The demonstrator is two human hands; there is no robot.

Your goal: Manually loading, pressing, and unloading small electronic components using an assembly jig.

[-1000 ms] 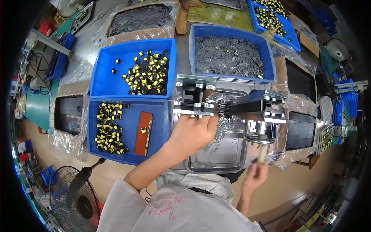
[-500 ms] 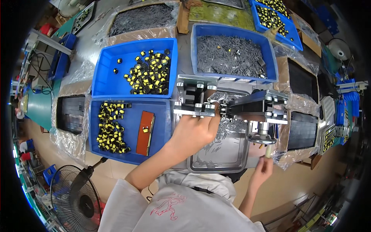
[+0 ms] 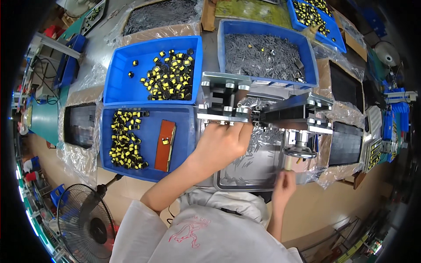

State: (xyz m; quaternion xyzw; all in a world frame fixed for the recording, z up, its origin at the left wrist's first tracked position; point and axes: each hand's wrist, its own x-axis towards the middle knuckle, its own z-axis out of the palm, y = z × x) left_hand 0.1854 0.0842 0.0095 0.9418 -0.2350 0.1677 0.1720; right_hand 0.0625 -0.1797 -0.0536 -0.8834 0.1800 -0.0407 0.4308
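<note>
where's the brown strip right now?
Head view, left of centre: the brown strip lies in the lower-left blue bin, between the yellow-and-black parts and the left hand.

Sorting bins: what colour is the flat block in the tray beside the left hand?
Reddish-brown block, head view.

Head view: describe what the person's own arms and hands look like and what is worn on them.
Both hands are bare: no gloves, rings or watch show on the left hand or the right hand. The forearms are uncovered too. A short white sleeve covers the left upper arm, part of a white shirt with a small red line drawing on it.
</note>
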